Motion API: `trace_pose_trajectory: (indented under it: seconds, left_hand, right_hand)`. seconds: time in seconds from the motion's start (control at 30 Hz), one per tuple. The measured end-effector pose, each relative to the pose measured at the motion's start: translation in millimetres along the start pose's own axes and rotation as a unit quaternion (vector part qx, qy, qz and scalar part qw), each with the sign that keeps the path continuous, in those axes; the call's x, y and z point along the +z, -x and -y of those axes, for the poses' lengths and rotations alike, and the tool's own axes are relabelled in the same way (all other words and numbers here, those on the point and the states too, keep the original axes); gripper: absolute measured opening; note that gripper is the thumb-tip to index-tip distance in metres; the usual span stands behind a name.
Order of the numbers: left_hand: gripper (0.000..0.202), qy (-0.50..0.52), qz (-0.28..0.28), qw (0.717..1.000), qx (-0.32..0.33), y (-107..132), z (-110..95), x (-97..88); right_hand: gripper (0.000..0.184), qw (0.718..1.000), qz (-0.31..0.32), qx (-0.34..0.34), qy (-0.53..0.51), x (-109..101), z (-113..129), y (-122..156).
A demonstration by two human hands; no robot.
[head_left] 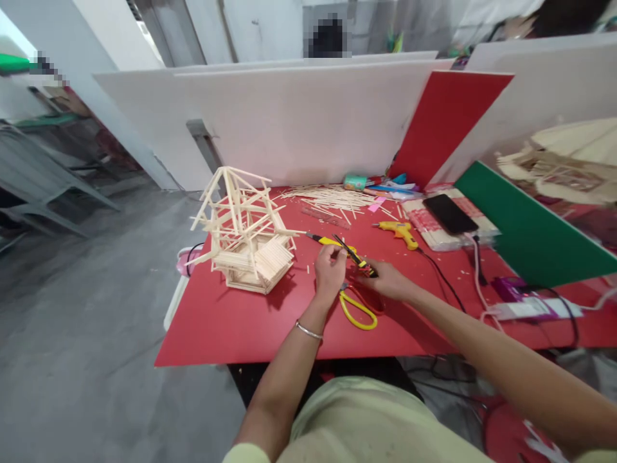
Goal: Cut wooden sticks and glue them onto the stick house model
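Note:
My right hand [385, 280] is closed round a black-and-yellow tool with a long, narrow dark front end [359, 258], which points up and left; I cannot make out its exact kind. Beside that front end, my left hand [330, 271] has its fingers pinched together. Whatever they hold, if anything, is too small to tell. Scissors [357, 312] with one yellow and one red handle lie under and just in front of my hands. Beyond my left fingers rests a yellow utility knife [324, 240]. To the left stands a small house model [245, 241] built of thin wooden sticks.
Loose wooden sticks [337, 200] lie at the back of the red table [202, 341]. A yellow glue gun [399, 233] and a phone [450, 215] on packs of sticks are to the right, with cables and a power strip [535, 311]. White boards [299, 122] stand behind.

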State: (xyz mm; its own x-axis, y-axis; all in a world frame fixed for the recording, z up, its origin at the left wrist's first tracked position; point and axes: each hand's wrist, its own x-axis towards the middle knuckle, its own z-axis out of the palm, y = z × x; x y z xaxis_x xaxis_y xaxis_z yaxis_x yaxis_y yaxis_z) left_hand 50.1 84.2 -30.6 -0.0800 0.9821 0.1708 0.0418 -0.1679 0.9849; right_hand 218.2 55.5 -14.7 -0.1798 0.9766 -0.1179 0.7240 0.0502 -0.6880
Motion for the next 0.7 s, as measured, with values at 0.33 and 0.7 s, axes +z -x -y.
trace_pose_trajectory:
  seconds: [0.33,0.7]
  left_hand:
    - [0.017,0.048,0.002,0.999,0.003,-21,1,34.1]
    - [0.023,0.109,0.009,0.994,-0.02,-24,10,51.6]
  right_hand:
    - [0.045,0.996,-0.065,0.036,-0.047,-2,-8,3]
    - [0.011,0.993,0.013,0.003,-0.121,-13,-25,-8]
